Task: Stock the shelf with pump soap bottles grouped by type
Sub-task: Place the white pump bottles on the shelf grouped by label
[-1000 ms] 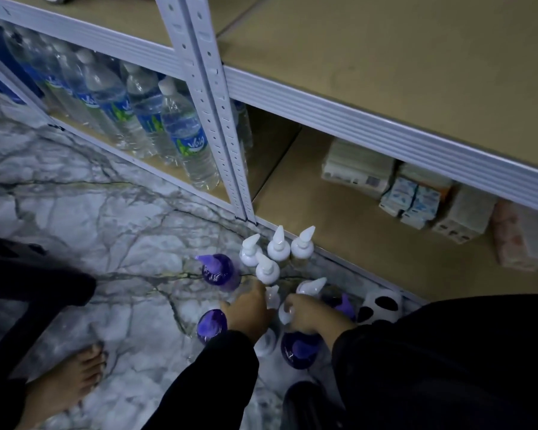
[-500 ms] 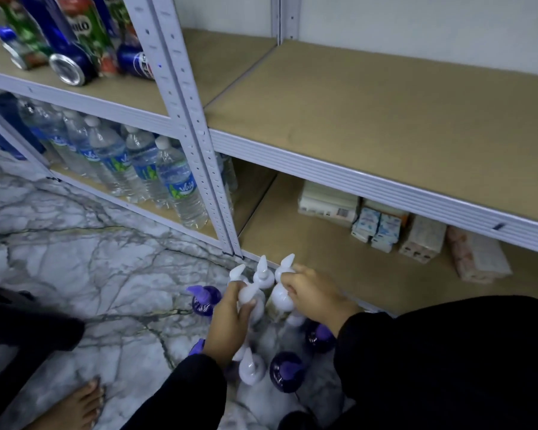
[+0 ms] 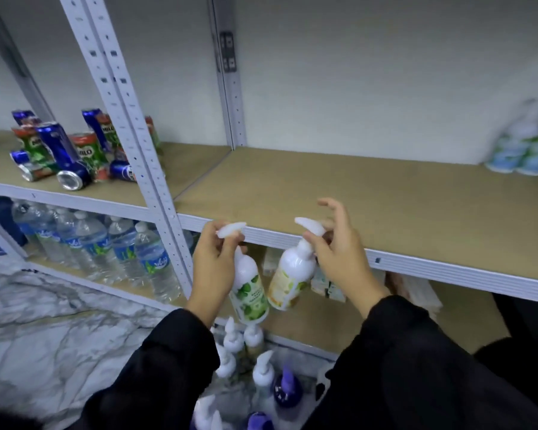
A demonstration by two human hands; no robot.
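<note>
My left hand (image 3: pixel 213 268) grips the pump neck of a white soap bottle with a green leaf label (image 3: pixel 250 290), which hangs just below the shelf's front rail. My right hand (image 3: pixel 339 252) pinches the pump neck of a white bottle with a yellow-green label (image 3: pixel 288 282), its other fingers spread. Both bottles hang in front of the brown shelf board (image 3: pixel 339 193). On the floor below stand several more white pump bottles (image 3: pixel 235 346) and purple pump bottles (image 3: pixel 288 389).
Metal uprights (image 3: pixel 131 119) split the shelving. Drink cans (image 3: pixel 72 156) lie on the left board, water bottles (image 3: pixel 121 252) stand below them. Blurred white packs (image 3: pixel 525 144) sit at the far right of the board. Small boxes (image 3: pixel 326 287) are on the lower shelf. Marble floor (image 3: pixel 59 336) lies left.
Both hands have lifted a white pump bottle each from the floor cluster up to the middle shelf's front edge. The view has tilted upward.
</note>
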